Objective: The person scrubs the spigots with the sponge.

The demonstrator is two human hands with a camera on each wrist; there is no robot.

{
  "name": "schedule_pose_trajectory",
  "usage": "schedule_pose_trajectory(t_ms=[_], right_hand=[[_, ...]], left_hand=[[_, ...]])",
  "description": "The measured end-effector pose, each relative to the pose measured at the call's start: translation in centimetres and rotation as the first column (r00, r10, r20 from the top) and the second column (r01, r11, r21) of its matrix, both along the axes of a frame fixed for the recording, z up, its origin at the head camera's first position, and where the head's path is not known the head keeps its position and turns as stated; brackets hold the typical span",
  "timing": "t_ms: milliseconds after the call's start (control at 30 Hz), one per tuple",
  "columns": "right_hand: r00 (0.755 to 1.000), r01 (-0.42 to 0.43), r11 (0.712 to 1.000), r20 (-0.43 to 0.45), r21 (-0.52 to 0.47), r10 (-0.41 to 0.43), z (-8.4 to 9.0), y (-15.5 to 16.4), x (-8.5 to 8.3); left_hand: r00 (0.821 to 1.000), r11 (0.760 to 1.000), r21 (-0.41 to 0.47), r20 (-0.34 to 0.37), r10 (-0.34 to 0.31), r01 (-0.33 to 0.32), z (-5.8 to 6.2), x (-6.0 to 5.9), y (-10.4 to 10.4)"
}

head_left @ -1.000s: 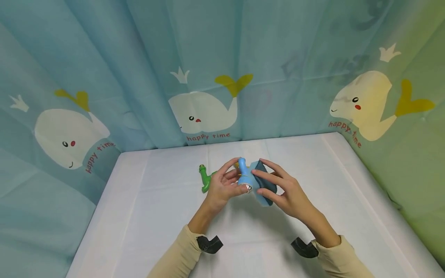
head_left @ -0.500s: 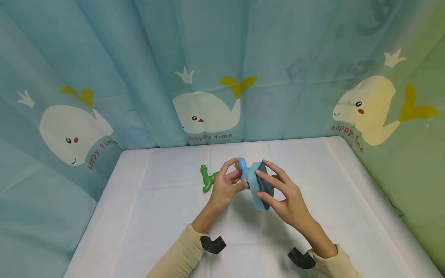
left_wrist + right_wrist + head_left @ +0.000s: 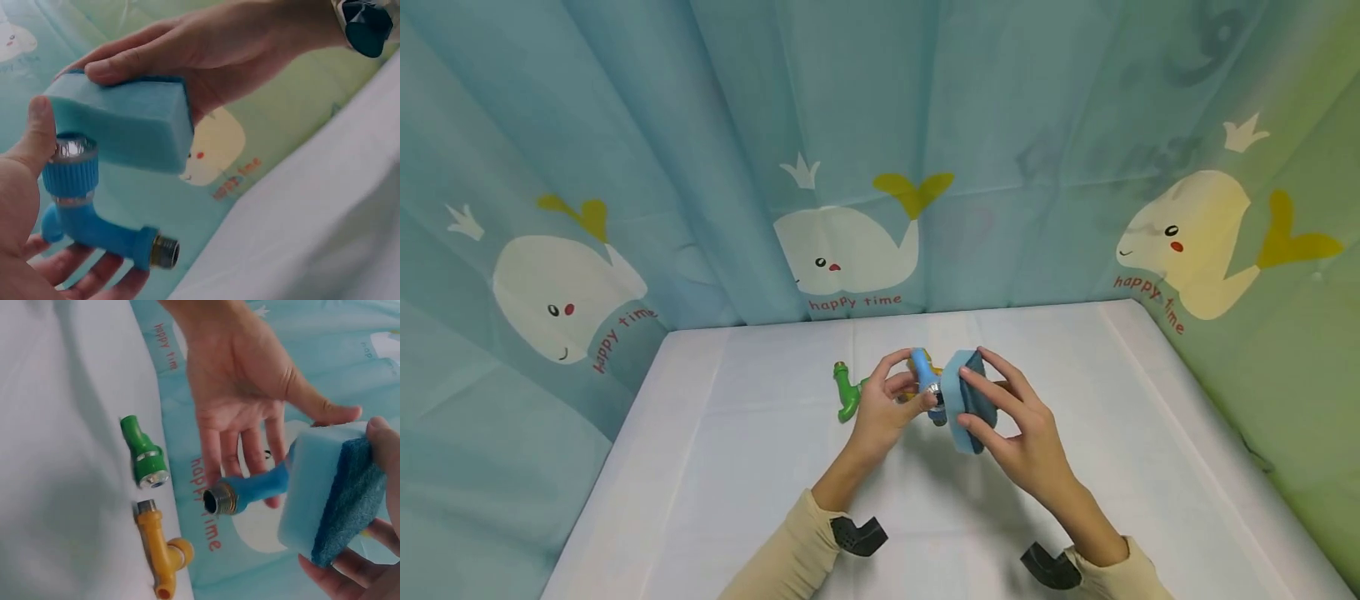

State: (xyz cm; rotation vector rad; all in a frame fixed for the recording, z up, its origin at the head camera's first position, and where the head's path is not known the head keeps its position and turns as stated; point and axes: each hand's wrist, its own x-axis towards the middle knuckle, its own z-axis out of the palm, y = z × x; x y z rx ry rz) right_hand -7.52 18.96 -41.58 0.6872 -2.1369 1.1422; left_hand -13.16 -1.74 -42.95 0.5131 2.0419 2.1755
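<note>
The left hand [image 3: 880,408] holds a blue tap [image 3: 925,385] above the table [image 3: 700,467], its thumb pressed by the tap's ribbed collar and its fingers curled loosely under the bent body. In the left wrist view the tap's [image 3: 81,206] chrome-ringed mouth points up and its brass threaded end points out to the side. The right hand [image 3: 1022,433] pinches a sponge [image 3: 966,400] between thumb and fingertips, pale blue foam facing the tap and the dark scouring side facing the palm. The sponge's [image 3: 122,128] foam face lies against the tap's chrome mouth. Both are held in the air over the middle of the table. On the cloth behind the left hand lie a green tap [image 3: 145,453] and a yellow tap [image 3: 161,550], near each other but apart. A whale-print curtain [image 3: 850,167] stands behind the table.
</note>
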Motion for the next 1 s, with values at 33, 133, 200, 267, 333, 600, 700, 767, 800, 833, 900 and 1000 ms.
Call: schedule_pose_trajectory(t_ms=[33, 133, 200, 267, 333, 600, 700, 767, 800, 833, 900, 1000], right_hand=[[1.0, 0.001, 1.0, -0.007, -0.003, -0.001, 0.0, -0.1, 0.0], [1.0, 0.02, 1.0, 0.024, 0.004, -0.021, -0.2, -0.1, -0.1], [0.997, 0.051, 0.999, 0.053, 0.007, -0.051, -0.4, -0.1, -0.1], [0.994, 0.079, 0.997, 0.073, 0.009, -0.079, -0.4, 0.1, 0.0], [0.992, 0.094, 0.995, 0.081, 0.011, -0.095, -0.4, 0.4, 0.0], [0.994, 0.058, 0.998, 0.091, 0.022, -0.06, 0.6, 0.9, 0.4], [0.997, 0.042, 0.999, 0.07, 0.001, -0.042, 0.9, 0.9, 0.7], [0.996, 0.043, 0.999, 0.073, -0.015, -0.042, 0.8, 0.9, 0.8], [0.996, 0.047, 0.999, 0.077, -0.018, -0.046, 0.7, 0.9, 0.8], [0.995, 0.055, 0.998, 0.089, -0.018, -0.054, 0.6, 1.0, 0.8], [0.991, 0.083, 0.996, 0.104, -0.019, -0.08, 0.3, 1.1, 0.7], [0.989, 0.102, 0.994, 0.109, -0.045, -0.096, 0.2, 1.2, 0.7]], left_hand=[[1.0, 1.0, 0.0, 0.007, 0.011, -0.011, 0.0, 0.1, 0.1], [1.0, 0.999, -0.021, 0.005, 0.027, -0.027, 0.0, 0.2, 0.2], [1.0, 0.999, -0.042, 0.002, 0.016, -0.016, -0.1, 0.3, 0.1], [1.0, 0.998, -0.056, -0.001, 0.005, -0.005, -0.2, 0.4, -0.1], [1.0, 0.999, -0.049, 0.004, -0.004, 0.005, -0.3, 0.3, -0.2], [0.994, 0.985, 0.173, 0.109, -0.025, 0.006, -0.6, -0.2, -0.5], [0.997, 0.982, 0.19, 0.074, -0.035, 0.02, -0.3, -0.1, -0.5], [0.998, 0.979, 0.205, 0.058, -0.036, 0.023, 0.0, -0.1, -0.5], [0.998, 0.977, 0.211, 0.055, -0.035, 0.023, 0.1, 0.0, -0.5], [0.998, 0.977, 0.215, 0.054, -0.029, 0.017, 0.3, 0.0, -0.5], [0.998, 0.974, 0.226, 0.056, -0.018, 0.005, 0.3, 0.1, -0.6], [0.998, 0.969, 0.246, 0.054, -0.016, 0.002, 0.4, 0.2, -0.5]])
